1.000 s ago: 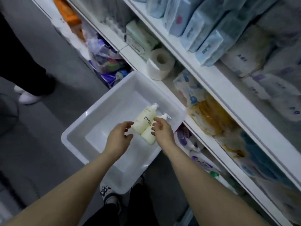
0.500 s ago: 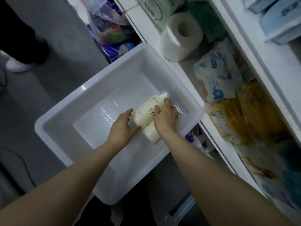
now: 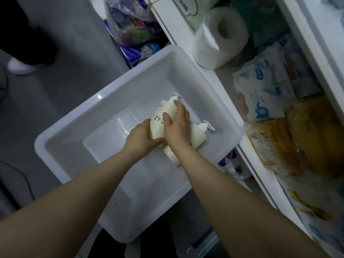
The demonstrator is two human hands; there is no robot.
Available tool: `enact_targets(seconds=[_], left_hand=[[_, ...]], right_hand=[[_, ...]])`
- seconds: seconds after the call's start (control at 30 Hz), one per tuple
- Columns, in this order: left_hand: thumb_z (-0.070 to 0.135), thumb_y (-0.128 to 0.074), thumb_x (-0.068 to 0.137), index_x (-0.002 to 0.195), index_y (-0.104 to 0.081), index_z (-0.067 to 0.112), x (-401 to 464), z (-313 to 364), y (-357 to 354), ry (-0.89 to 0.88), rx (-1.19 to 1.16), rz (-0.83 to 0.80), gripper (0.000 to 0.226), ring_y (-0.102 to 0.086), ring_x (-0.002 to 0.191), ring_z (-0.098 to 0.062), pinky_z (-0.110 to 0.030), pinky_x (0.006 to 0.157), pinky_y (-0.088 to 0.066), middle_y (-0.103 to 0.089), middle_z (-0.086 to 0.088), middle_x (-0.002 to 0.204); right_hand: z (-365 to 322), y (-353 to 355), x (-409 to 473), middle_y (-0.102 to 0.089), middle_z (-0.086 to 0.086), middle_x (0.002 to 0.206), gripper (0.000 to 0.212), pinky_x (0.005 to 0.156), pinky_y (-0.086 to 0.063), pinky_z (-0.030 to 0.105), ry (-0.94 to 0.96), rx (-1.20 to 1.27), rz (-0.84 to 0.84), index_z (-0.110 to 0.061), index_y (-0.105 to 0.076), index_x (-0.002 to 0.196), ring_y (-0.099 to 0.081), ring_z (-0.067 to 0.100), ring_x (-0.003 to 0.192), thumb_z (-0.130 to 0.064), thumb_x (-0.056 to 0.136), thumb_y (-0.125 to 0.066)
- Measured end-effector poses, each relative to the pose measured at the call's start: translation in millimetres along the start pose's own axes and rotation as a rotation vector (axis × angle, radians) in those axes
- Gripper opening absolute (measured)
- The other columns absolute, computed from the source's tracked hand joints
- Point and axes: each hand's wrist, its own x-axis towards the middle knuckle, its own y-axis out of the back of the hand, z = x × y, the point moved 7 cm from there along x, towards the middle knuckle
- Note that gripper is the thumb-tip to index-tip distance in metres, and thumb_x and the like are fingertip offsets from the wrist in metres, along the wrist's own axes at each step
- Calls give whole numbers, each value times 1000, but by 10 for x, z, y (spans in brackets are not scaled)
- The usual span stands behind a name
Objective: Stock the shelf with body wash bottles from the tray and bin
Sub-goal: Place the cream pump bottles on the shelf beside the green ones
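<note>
Two cream body wash bottles with white pumps lie in a white plastic bin [image 3: 104, 101]. The upper bottle [image 3: 162, 116], lettered "ZY", lies partly over the lower bottle [image 3: 198, 135]. My left hand [image 3: 139, 138] holds the upper bottle's base end, thumb under it. My right hand [image 3: 177, 125] grips the same bottle from above, fingers curled over its body and covering much of the lower bottle.
White shelves [image 3: 219, 84] run along the right with a paper roll [image 3: 219, 36], a blue-and-white pack [image 3: 260, 94] and yellow packs [image 3: 297, 142]. A plastic bag of goods [image 3: 130, 21] sits on the floor at the back. Another person's leg and white shoe [image 3: 20, 66] stand left.
Both hands reached into the bin and closed round the upper bottle, which now sits a little lifted over the lower one. The camera has moved closer and tilted down.
</note>
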Motion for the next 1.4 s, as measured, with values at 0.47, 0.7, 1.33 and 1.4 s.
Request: enact_targets(seconds=[0.47,0.7,1.33,1.4], left_hand=[[32,-84,70,134,-42,17,-540,-104,224,76,-184,-63,77,-57,103,-22,-35,82,-50,-57,-1,118],[34,-86,67,129,-44,22,-1206,182,677,-21,-209,-82,76,-59,98,-17,-31,75,-50,-59,4,115],[35,-85,69,124,-57,20,-3000,1795,1491,-522,-146,-289,64,-61,104,-13,-23,75,-48,-65,6,111],[34,-86,69,129,-52,17,-3163,1992,1519,-568,-127,-277,72,-60,104,-14,-25,79,-49,-62,3,114]], right_hand=[[75,-1,-433,-73,5,107,43,98,-53,51,-404,402,-226,-19,-66,101,-69,24,102,-57,81,-61],[-445,292,-1108,-73,2,107,68,97,-53,49,-293,472,-143,-16,-65,118,-68,21,103,-65,70,-64],[-1576,2044,-2963,-74,4,107,45,83,-59,39,-3,686,206,-13,-62,120,-73,19,94,-44,88,-70],[-1642,2245,-3143,-73,5,110,51,86,-59,41,24,708,255,-12,-60,124,-72,20,97,-46,86,-71]])
